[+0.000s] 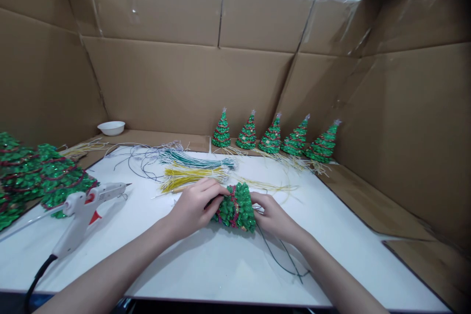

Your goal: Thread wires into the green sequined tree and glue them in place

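Cardboard walls, brown and creased, stand behind the flat white tabletop, where a white plastic glue gun rests. The left hand has fingers clamped on a glittery green cone-shaped tree, sideways between both hands; the right hand curls at its base, finger closure impossible to tell. Thin dark wire trails below

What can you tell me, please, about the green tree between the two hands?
The tree is glossy green, plastic-looking, wound with a reddish garland. It is tipped sideways, wide end towards the right hand, tapering towards the left hand, which hides part of it. Both hands touch it, over the white table.
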A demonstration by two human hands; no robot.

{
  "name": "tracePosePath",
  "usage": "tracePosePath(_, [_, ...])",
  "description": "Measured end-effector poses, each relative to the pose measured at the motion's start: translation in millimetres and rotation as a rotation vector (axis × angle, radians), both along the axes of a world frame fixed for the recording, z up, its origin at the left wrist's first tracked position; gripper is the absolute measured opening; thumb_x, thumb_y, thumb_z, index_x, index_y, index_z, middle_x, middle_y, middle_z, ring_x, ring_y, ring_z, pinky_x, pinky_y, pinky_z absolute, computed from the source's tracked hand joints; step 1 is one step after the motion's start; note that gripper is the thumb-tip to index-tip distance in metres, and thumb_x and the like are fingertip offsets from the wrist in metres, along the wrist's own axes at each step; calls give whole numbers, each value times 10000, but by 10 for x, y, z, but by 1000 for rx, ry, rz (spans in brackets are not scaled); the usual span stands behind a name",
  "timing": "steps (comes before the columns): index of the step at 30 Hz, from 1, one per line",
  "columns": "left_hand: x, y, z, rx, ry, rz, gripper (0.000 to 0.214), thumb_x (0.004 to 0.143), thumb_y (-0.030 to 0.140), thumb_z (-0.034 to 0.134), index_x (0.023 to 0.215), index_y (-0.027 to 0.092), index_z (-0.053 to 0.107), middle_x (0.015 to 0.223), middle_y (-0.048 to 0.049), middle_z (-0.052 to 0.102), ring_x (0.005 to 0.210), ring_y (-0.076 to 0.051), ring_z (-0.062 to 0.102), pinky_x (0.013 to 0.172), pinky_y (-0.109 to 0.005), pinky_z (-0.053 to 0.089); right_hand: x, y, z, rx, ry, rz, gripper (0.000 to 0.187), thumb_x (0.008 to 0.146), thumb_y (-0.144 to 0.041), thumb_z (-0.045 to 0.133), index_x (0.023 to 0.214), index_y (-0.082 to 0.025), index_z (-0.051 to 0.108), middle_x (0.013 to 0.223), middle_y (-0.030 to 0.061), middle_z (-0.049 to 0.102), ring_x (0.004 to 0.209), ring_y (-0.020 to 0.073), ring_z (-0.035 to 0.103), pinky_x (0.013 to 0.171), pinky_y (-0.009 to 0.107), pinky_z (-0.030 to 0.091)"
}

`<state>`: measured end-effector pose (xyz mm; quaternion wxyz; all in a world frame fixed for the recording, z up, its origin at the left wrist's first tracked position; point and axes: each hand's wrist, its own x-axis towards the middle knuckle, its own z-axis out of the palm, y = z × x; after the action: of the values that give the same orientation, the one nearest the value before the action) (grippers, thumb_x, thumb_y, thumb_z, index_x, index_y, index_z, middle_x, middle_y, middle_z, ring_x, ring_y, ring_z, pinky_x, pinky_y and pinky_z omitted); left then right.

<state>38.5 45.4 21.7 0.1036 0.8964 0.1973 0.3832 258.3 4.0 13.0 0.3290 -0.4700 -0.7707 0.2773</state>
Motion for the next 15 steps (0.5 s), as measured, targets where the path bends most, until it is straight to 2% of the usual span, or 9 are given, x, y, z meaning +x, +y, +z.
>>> tracePosePath(7, [-8,1,-23,-39,-30,-8,212,913,112,459,1066,184,587,933,-60,670,888,-182,613,770,-312,499,35,16,-46,-13,-45,-50,243,775,-131,450,868,-152,674,897,82,715,875,235,652,795,340,498])
tracePosePath(15, [-5,-3,-25,-34,-66,-10,207,908,108,452,1038,179,596,923,-69,676,874,-183,622,764,-311,513,32,7,-31,-15,-28,-66,208,833,-228,476,831,-145,668,857,81,705,844,231,648,791,345,497])
